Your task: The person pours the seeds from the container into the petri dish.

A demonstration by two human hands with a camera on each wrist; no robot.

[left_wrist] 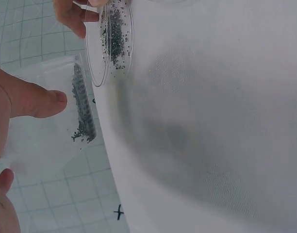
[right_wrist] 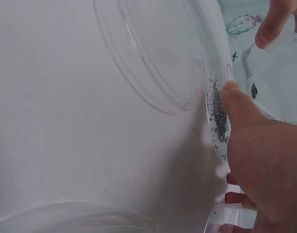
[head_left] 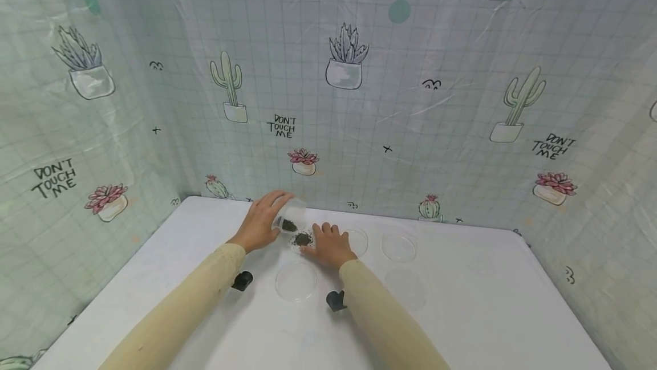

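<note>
Holds a clear container point(head_left: 293, 210) tilted beside a shallow clear dish point(left_wrist: 96, 68), grasped in the grip of the left hand point(head_left: 260, 224), with dark granules point(head_left: 290, 226) inside near the rim. Pinches the dish by its edge in the grip of the right hand point(head_left: 329, 244), with more granules scattered across it. Shows further round dishes point(head_left: 296, 282) on the white worktop point(head_left: 487, 301), before a plant-printed curtain point(head_left: 308, 33).

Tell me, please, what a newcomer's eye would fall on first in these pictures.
Probably the dark granules in the clear dish at the right grip, toward the far side of the white table. Next comes the clear cup, tilted beside it in the left grip. Behind them, the backdrop shows potted plants and "DON'T TOUCH ME" lettering.
</note>
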